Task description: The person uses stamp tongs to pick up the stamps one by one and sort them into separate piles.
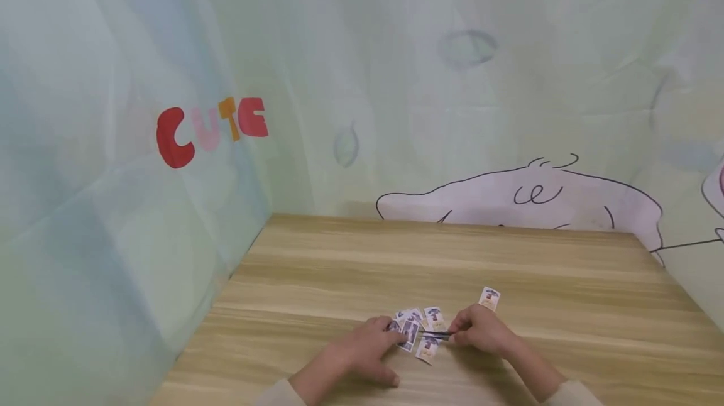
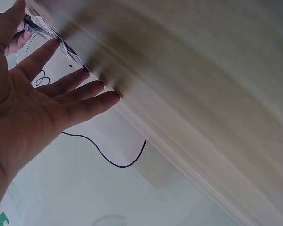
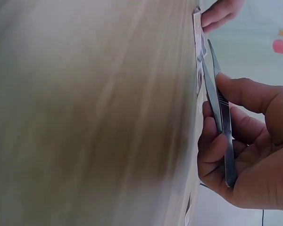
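Note:
Several small printed cards [image 1: 428, 349] lie overlapping on the wooden table. My left hand [image 1: 364, 346] touches the pile's left side, its fingertips on the cards; in the left wrist view the fingers of that hand [image 2: 47, 94] are spread and nearly straight, tips down on the tabletop. Dark metal tweezers [image 3: 219, 113] are pinched between thumb and fingers of my right hand [image 3: 250, 141], their two tips apart beside the cards. From the right in the head view, my right hand [image 1: 481, 329] points the tweezers [image 1: 437, 335] over the pile.
A single card [image 1: 489, 298] lies apart, just behind my right hand. The wooden table [image 1: 317, 268] reaches back to a pale printed cloth [image 1: 339, 79] hanging behind it and at its left side.

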{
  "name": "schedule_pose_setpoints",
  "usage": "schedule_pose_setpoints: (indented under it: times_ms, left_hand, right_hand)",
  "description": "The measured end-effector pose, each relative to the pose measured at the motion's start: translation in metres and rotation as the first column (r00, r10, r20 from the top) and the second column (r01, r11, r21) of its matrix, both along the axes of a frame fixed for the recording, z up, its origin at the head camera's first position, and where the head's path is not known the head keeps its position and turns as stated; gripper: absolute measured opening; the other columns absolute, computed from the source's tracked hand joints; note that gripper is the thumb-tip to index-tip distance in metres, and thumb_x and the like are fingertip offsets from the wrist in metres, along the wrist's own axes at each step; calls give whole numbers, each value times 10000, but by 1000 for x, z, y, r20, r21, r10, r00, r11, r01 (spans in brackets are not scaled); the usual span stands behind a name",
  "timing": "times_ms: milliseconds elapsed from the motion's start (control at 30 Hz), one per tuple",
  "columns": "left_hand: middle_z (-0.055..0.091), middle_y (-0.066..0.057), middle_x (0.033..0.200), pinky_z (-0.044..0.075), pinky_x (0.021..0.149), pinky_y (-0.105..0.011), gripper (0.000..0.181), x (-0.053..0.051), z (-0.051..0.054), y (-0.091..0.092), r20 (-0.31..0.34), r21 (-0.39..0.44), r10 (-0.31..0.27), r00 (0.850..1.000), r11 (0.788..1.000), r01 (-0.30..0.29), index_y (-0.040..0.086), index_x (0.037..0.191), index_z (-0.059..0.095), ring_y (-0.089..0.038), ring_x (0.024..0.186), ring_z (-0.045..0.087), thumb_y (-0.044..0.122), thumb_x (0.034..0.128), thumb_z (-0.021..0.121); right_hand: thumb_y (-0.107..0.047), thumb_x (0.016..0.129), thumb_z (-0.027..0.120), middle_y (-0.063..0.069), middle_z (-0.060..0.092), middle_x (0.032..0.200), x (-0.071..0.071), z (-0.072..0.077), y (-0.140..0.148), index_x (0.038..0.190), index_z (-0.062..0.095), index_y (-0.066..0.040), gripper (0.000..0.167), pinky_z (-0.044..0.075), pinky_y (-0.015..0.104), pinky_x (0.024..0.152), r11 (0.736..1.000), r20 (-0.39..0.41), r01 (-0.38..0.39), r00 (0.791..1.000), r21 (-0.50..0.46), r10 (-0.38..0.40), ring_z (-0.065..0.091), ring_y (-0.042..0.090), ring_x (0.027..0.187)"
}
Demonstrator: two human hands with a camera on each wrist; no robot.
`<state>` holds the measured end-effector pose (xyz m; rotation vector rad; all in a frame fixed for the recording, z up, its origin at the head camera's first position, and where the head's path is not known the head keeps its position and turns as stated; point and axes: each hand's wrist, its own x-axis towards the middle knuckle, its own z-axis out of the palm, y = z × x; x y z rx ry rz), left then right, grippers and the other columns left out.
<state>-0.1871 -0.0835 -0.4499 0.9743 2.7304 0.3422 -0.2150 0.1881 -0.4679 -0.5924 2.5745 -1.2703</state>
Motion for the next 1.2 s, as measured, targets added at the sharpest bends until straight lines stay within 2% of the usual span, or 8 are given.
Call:
schedule_pose_setpoints:
  times_ms: [200, 433, 667, 900, 1200]
  left_hand:
    - [412, -117, 1366, 405, 946, -445, 721, 3, -1, 0, 16, 30, 27, 1000, 999, -28, 275, 1314, 524, -264, 1222, 406, 468, 662, 762]
    - [401, -128, 1379, 391, 962, -443, 713, 3, 0, 2, 34, 26, 34, 999, 999, -35, 280, 1320, 522, -266, 1236, 394, 458, 672, 760]
    - [416, -116, 1365, 398, 956, -437, 706, 1, 0, 3, 23, 12, 26, 999, 1000, -26, 283, 1311, 529, -259, 1224, 402, 458, 668, 761]
    - [419, -108, 1362, 402, 950, -439, 710, 1, 0, 3, 13, 18, 27, 1000, 999, -28, 286, 1313, 526, -258, 1219, 407, 462, 667, 760]
    - [403, -112, 1381, 402, 945, -462, 721, 1, -1, 3, 35, 17, 53, 998, 998, -54, 300, 1321, 515, -259, 1234, 393, 459, 662, 761]
  right_hand:
    - [-57, 713, 727, -32, 614, 692, 1, -1, -9, 783, 678, -28, 90, 441, 261, 585, 1000, -35, -6, 999, 9, 7, 534, 145, 639]
    - [-62, 717, 728, -39, 606, 691, -1, 0, -8, 789, 677, -23, 97, 436, 259, 578, 1000, -52, 5, 999, 3, -5, 526, 139, 633]
    - [-29, 720, 705, -14, 604, 697, -1, -1, -6, 798, 672, -9, 87, 440, 251, 565, 999, -43, 18, 999, -34, -19, 525, 154, 631]
    - [-48, 724, 715, -43, 602, 702, 1, 2, -9, 774, 680, -42, 61, 430, 255, 581, 1000, -71, 16, 997, 9, -15, 511, 130, 636]
    - [-33, 737, 692, -44, 598, 696, 1, -1, -8, 772, 675, -39, 40, 419, 250, 574, 1000, -70, 8, 997, 13, -7, 500, 128, 627]
